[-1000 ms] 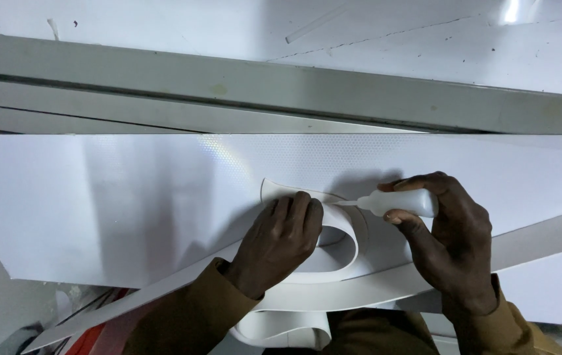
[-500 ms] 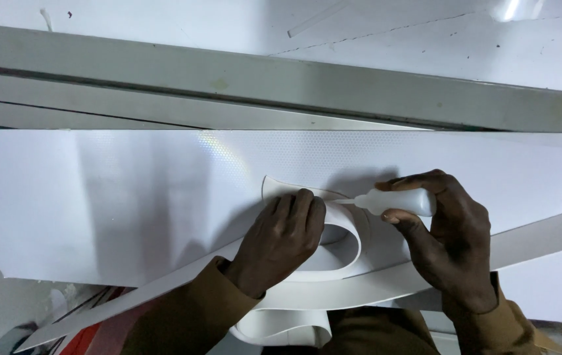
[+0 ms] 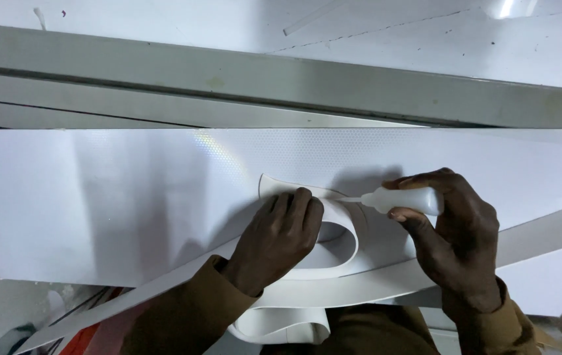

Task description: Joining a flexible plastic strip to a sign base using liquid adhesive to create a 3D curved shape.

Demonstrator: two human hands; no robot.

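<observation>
Nothing has shifted: right hand still grips the glue bottle, left hand pressing the white strip flat-fingered.

Hands on a looped strip over a sheet

The sheet lies at centre, with the beam behind it at 12 o'clock. On the sheet, the strip curls into a loop; its long run leads off toward 3 o'clock. The left hand presses on the loop at 6 o'clock. The right hand, at 4 o'clock, holds the bottle, whose tip points toward 9 o'clock, touching the loop.
</observation>
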